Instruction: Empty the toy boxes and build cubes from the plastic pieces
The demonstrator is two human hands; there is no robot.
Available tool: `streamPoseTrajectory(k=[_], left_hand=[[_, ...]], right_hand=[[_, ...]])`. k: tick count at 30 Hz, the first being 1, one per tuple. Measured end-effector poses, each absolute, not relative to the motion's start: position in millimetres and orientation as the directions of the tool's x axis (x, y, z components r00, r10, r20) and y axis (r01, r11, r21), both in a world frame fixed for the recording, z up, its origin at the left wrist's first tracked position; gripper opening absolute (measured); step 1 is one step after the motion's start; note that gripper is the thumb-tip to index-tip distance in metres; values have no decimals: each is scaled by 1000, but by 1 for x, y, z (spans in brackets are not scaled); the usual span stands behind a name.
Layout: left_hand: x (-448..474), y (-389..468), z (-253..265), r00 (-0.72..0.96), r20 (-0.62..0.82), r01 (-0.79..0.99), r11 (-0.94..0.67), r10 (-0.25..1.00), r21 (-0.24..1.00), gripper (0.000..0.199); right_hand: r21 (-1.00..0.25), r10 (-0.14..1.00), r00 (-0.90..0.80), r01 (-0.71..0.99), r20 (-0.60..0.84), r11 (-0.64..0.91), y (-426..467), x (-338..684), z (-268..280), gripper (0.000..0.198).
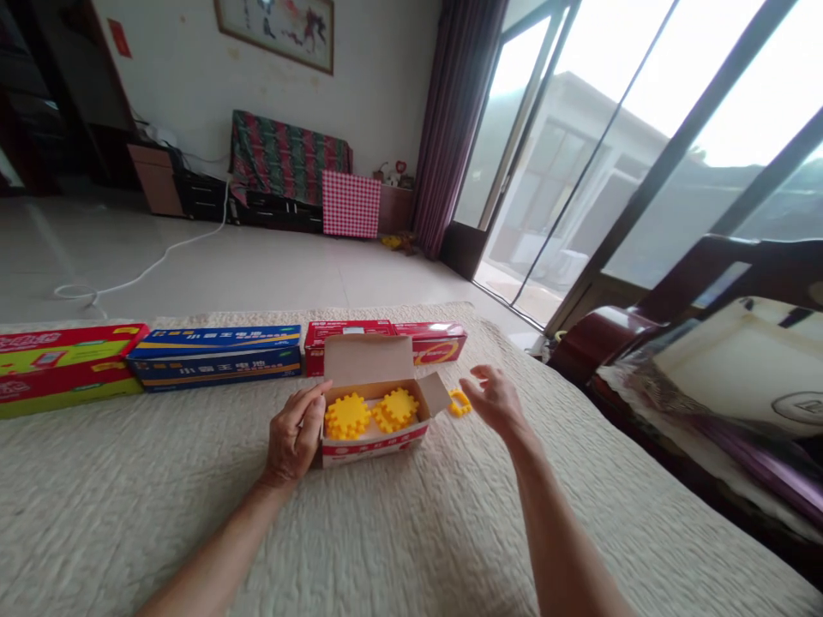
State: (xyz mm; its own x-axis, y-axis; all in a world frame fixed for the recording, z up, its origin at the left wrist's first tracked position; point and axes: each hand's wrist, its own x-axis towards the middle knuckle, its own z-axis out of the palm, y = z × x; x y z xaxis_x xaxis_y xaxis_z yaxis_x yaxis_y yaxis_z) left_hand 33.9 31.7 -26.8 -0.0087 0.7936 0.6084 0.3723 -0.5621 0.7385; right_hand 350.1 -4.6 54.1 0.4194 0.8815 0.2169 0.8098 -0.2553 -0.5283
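Note:
An open cardboard box [375,448], white with red print along its front, stands on the cream quilted cover. Inside lie yellow gear-shaped pieces [348,416] in two groups side by side. My left hand [297,433] grips the box's left side, its fingers at the upper edge and the thumb alongside. The back lid [369,359] stands up and the right flap [435,395] sticks outward. Right of that flap, a yellow ring-shaped piece [459,403] with a toothed edge rests on the cover. My right hand [494,398] is beside this ring, fingers bent and apart, with nothing visible in them.
Behind the open box stand red boxes [439,344], a blue box [215,356] and a red-and-green box [68,368] in a row. A dark wooden chair [604,330] with a bag on it is at the right. Beyond lies the tiled floor [283,270] with a white cable [186,242].

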Motion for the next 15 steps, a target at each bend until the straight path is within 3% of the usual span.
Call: streamPoseTrajectory(k=[5,11,15], left_hand=[[32,33,-29,-8,621,388,-570,784,724,40],[31,34,-30,-11,616,388,-564,788,729,40],[31,33,-30,-8,612,383,-563,791,733,40]], right_hand=[[-477,914,384,833,133,-281,-10,350,10,50],[-427,900,395,857,184,-289,-12,347,-5,38],[-489,894,401,831,200,-263,-10,354,-10,36]])
